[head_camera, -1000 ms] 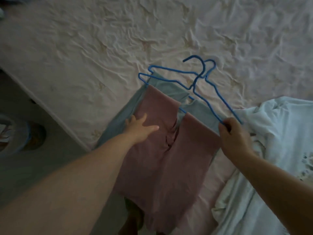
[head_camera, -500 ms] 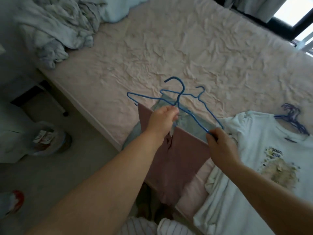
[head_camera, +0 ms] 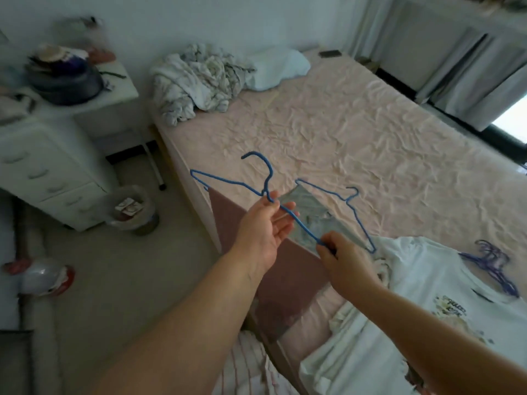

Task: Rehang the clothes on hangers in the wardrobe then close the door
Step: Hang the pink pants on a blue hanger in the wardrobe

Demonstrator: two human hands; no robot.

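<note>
You hold one blue hanger aloft over the bed edge, hook up, bar running left-right: left hand pinches its neck, right hand grips its end. A second blue hanger lies on the bed with grey cloth.

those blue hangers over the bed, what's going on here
A person stands at the bed's edge holding a blue hanger with a pink garment draped on it. The left hand pinches it near the hook; the right hand grips its end. A second blue hanger, with a grey garment, lies on the bed beside a white T-shirt. Nothing is in the wardrobe yet.
</note>
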